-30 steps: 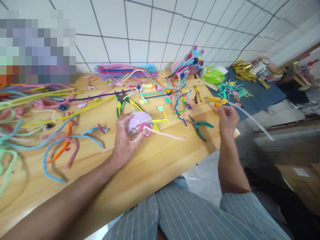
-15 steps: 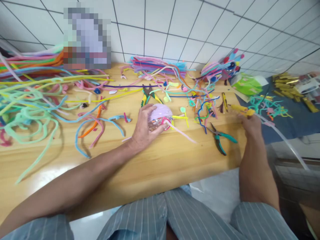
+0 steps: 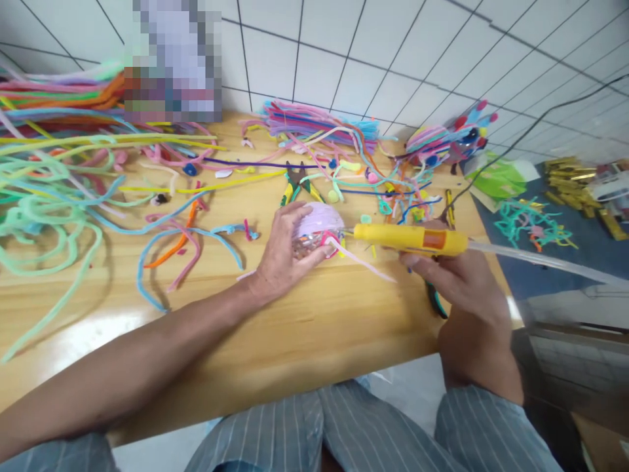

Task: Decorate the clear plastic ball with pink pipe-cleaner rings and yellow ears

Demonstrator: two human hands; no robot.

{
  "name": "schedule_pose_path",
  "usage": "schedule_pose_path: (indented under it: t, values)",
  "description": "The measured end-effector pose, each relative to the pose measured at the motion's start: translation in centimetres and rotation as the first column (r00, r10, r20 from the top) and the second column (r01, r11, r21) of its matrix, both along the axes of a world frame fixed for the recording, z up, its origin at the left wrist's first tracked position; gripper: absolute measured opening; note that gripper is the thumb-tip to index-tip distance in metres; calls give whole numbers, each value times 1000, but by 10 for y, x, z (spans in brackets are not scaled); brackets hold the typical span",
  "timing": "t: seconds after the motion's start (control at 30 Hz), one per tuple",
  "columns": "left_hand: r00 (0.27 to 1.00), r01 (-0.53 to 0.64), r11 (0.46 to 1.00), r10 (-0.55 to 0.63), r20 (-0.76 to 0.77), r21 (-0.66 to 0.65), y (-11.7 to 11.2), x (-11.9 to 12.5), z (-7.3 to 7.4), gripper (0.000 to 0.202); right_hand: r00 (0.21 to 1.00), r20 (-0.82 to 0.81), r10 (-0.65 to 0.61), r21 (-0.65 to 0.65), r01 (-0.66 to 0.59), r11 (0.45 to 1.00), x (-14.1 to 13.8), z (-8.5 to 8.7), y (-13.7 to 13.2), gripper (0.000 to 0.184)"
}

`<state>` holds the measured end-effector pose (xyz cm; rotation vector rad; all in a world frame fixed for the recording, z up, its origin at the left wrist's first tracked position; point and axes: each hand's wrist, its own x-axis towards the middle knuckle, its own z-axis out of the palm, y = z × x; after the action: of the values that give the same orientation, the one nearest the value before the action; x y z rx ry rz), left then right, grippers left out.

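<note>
My left hand (image 3: 282,252) is closed around a rounded ball (image 3: 320,219), its top wrapped in lilac pipe cleaner and its lower part see-through and shiny. A pink ring (image 3: 331,243) shows at its side, with a pale pink pipe cleaner (image 3: 366,262) sticking out to the right. My right hand (image 3: 459,278) grips a yellow hot glue gun (image 3: 413,239). The gun's nozzle is at the right side of the ball; whether it touches I cannot tell. A long clear glue stick (image 3: 545,255) comes out of its back end.
Behind the ball lie yellow-and-green pliers (image 3: 299,183). Teal-handled pliers (image 3: 436,301) are mostly hidden under my right hand. Loose pipe cleaners (image 3: 54,229) are heaped at the left, with a bundle (image 3: 319,128) by the tiled wall. A dark cord (image 3: 515,137) runs at the right.
My right hand has brought the glue gun from the table's right edge leftward to the ball. My left hand keeps its hold on the ball.
</note>
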<state>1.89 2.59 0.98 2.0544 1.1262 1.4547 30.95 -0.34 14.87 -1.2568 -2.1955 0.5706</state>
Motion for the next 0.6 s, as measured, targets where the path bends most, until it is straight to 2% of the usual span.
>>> schedule_pose_path:
  t: [0.07,0.23,0.6]
  values:
    - [1000,9,1000,-9,0,3,0,1,0,67,997,63,32,22,-34,999,0,-1,1,23]
    - [1000,-4,1000,3,14,19,-1,3,0,66,995,93,27,54,-32,998,9,-12,6,16]
    - [1000,-3,1000,3,20,-26,-1,3,-1,70,991,118,60,-2,-60,998,5,-20,6,18]
